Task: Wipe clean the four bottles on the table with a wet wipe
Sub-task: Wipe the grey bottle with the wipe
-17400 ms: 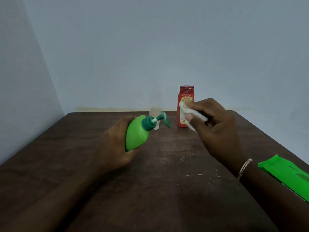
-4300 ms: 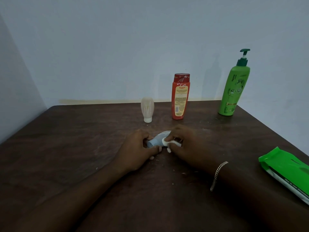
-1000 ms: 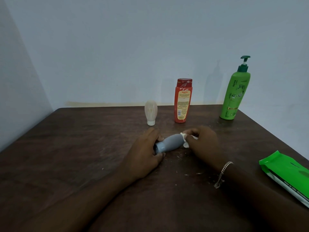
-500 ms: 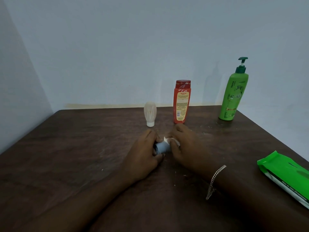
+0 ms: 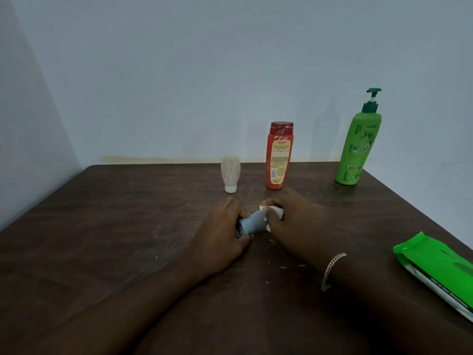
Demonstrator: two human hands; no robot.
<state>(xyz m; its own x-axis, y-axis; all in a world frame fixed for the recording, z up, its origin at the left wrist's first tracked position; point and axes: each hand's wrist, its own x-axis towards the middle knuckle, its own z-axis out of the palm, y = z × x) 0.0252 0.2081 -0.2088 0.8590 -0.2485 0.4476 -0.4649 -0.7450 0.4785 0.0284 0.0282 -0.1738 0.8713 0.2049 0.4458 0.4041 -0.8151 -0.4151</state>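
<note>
A small grey-blue bottle [image 5: 253,223] lies on its side at the middle of the dark wooden table [image 5: 107,226]. My left hand [image 5: 222,237] grips its cap end. My right hand [image 5: 289,221] presses a white wet wipe [image 5: 271,209] around the bottle's far part, hiding that end. Behind stand a small clear bottle [image 5: 230,176] on its white cap, an orange-red bottle [image 5: 279,155] and, at the back right, a tall green pump bottle [image 5: 358,147].
A green pack of wet wipes [image 5: 437,267] lies near the table's right edge. Small white crumbs dot the wood around my hands. Pale walls close off the back and left sides of the table.
Over the last second my right hand slid the wipe along the grey-blue bottle toward my left hand, then back out a little. Far earlier I held the green pump bottle, which now stands back right.
</note>
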